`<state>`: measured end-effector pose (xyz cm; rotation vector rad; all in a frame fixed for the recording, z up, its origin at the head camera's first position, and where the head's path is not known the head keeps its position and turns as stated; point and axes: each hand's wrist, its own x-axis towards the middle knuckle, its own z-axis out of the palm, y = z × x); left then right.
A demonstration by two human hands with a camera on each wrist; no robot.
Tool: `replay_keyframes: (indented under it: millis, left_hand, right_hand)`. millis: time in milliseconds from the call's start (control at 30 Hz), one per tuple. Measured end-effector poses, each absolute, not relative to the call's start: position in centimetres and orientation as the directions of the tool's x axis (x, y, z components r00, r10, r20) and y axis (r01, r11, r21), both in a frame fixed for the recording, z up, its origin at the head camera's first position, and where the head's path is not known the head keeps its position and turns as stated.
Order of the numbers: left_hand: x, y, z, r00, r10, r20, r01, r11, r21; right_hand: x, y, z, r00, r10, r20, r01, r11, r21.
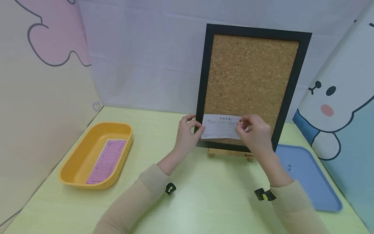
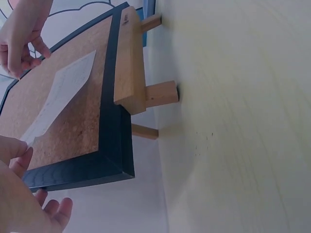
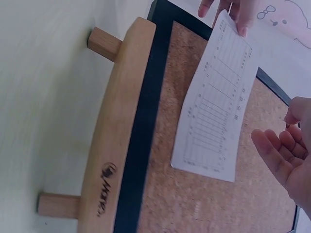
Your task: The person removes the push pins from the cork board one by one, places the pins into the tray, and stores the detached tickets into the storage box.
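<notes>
A white printed paper slip [image 1: 219, 128] lies across the lower part of a black-framed cork board [image 1: 252, 71]. My left hand [image 1: 187, 133] pinches the slip's left end between thumb and forefinger, its other fingers by the frame's left edge. At the slip's right end in the head view is my right hand [image 1: 257, 135]. Its thumb and forefinger pinch a small dark pin [image 3: 287, 126], mostly covered by the fingertips. In the right wrist view, the right hand stands apart from the slip, and the slip's right end hangs slightly off the cork.
The board leans on a wooden stand [image 1: 228, 152] on the pale table [image 1: 187, 201]. A yellow tray [image 1: 65, 181] at the left holds a pink printed slip [image 1: 108, 162]. Behind my right forearm lies a blue tray [image 1: 312, 182]. Walls with cartoon drawings close both sides.
</notes>
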<state>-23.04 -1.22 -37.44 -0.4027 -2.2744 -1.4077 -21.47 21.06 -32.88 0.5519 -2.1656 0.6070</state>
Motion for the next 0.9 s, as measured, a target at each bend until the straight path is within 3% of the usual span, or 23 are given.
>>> replay_keyframes:
  millis: [200,533,900]
  left_hand:
    - [-22.6,-2.3,-36.6,-0.865,0.043,0.501,0.459,0.470,0.754]
    - [-21.9,-4.2,-34.9,-0.789,0.091,0.607,0.532,0.596,0.602]
    - [-20.9,-6.5,-32.7,-0.624,0.161,0.765,0.604,0.719,0.342]
  right_hand:
    - [-20.3,21.9,-31.6,-0.565,-0.203,0.800,-0.591,0.776,-0.221]
    - [-18.9,23.8,-29.6,-0.542,-0.203,0.816,-0.584,0.789,-0.191]
    - [-18.0,26.1,-28.6,-0.546,-0.195,0.815,-0.527,0.836,-0.153]
